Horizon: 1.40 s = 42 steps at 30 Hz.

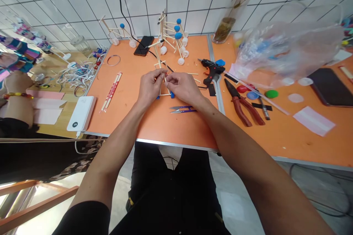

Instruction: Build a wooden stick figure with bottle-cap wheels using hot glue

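Observation:
Over the middle of the orange table, my left hand [149, 85] and my right hand [184, 85] meet with fingertips pinched at a small wooden stick frame [165, 95]. Blue round caps [172, 95] sit at the frame's near end. My fingers cover much of its middle, so the exact spot each one grips is partly hidden. Thread snips [182, 109] with purple handles lie just below my right hand. Beyond my hands stands a stick structure [165, 29] with blue and white caps. To the right rests a black glue gun [211, 70].
Pliers [242, 104], bottle caps [271, 94] and a clear plastic bag [289, 51] lie on the right. A tall glass flask [227, 22] stands by the wall. On the left are wrapped chopsticks [111, 91] and a power bank [81, 113]. Another person's arm [18, 102] is further left.

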Each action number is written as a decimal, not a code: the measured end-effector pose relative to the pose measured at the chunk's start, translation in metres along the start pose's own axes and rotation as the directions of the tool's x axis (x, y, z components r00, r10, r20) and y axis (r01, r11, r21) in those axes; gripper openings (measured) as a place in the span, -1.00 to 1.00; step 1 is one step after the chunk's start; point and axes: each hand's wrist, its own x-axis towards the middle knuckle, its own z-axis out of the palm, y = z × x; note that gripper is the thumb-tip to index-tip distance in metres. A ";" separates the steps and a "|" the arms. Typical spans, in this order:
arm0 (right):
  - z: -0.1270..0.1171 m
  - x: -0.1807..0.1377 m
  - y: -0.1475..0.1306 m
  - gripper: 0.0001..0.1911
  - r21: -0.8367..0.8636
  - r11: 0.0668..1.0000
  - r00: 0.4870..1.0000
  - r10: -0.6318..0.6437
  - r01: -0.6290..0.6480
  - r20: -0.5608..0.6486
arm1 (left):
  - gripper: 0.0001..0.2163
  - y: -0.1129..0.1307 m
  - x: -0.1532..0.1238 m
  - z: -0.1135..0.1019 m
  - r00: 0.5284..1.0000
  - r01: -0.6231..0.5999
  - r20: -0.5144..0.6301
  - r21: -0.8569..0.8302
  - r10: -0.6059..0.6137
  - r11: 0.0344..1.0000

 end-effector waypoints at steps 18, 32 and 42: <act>-0.019 0.004 0.005 -0.84 0.054 0.997 0.998 0.062 -0.063 0.012 | -0.81 0.002 0.009 -0.007 0.997 0.070 0.030 -0.096 -0.068 0.993; -0.005 0.002 0.005 -0.89 -0.011 1.000 0.999 0.022 -0.021 0.038 | -0.72 0.002 0.010 -0.002 0.997 0.062 0.054 -0.078 -0.058 0.995; -0.010 0.000 0.001 -0.87 -0.012 1.000 0.999 0.010 -0.010 0.034 | -0.64 -0.015 0.009 -0.001 0.986 0.150 0.107 -0.221 -0.129 0.964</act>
